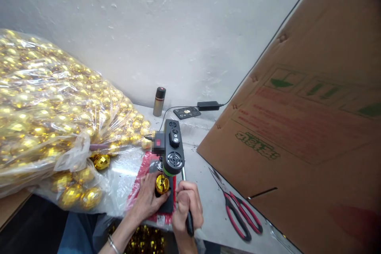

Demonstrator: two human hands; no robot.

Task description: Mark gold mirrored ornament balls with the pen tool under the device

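Observation:
In the lower middle, a small black bench press (174, 147) with round vents and a green band stands on a red plastic sheet (137, 184). Under its head sits a shiny gold disco-ball ornament (162, 184), its top facing me. My left hand (149, 196) is closed around the ornament's side, fingers behind it and thumb in front, close to the dark base. My right hand (188, 208) wraps around the press's lever handle (189, 225), whose metal rod runs up beside the head. The tool end above the ornament is partly hidden.
A big clear bag of gold balls (53, 103) fills the left. Red-handled scissors (238, 214) lie right of the press, beside a large cardboard box (291, 127). Behind are a bottle (159, 102), a phone-like slab (187, 112) and a power adapter (208, 106). Gold pieces (144, 240) lie below the table edge.

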